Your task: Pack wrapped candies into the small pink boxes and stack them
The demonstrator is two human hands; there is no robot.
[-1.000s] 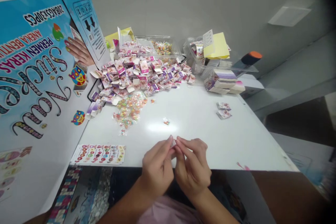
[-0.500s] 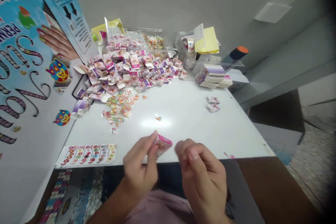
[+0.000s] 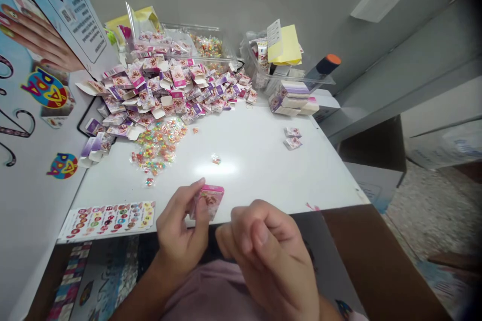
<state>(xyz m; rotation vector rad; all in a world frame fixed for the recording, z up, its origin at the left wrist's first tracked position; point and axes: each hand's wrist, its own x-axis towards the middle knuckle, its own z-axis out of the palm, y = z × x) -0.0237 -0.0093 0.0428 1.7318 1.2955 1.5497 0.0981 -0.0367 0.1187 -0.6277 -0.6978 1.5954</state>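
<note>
Pinched between the thumb and fingers of my left hand is a small pink printed cardboard box, held tilted over the table's front edge. My right hand is just to the right of the box, apart from it. Its fingers are curled in with the thumb pressed against them; whatever they hold, if anything, is hidden. Beyond the hands a single clear packet of coloured beads lies on the white table. A pile of similar bead packets is farther left.
A heap of small cardboard boxes covers the back left. Behind it stands a clear bin with beads. Two small boxes lie at right, near a clear tray with yellow paper. Sticker sheets lie front left, beside a large carton.
The view has shifted to the right. My left hand has turned the pink box more upright, and my right hand has come nearer the camera, still curled.
</note>
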